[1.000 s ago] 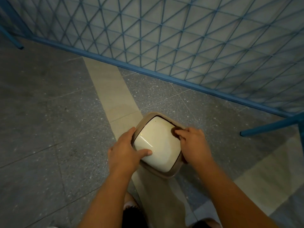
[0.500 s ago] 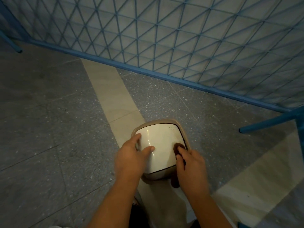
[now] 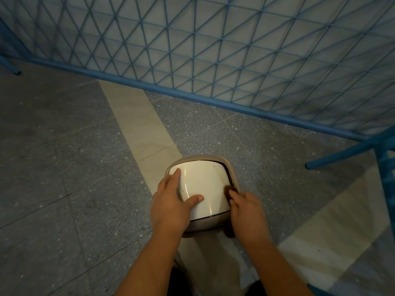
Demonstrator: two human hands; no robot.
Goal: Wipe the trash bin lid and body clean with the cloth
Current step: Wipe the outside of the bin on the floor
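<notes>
A small trash bin stands on the floor below me, with a glossy cream swing lid set in a tan rim. My left hand lies on the lid's left side, thumb spread across the cream surface and fingers along the rim. My right hand presses a dark brown cloth against the lid's right edge. Part of the cloth hangs below that hand at the bin's near right corner. The bin's body is mostly hidden under the lid and my hands.
A blue metal mesh barrier runs across the back, its bottom rail close behind the bin. A blue foot bar juts in from the right. The floor is grey speckled tile with a beige strip.
The bin has turned so its lid faces me squarely. My right hand with the cloth slid from the lid's far right corner down toward its near right edge. The left hand stayed on the lid.
</notes>
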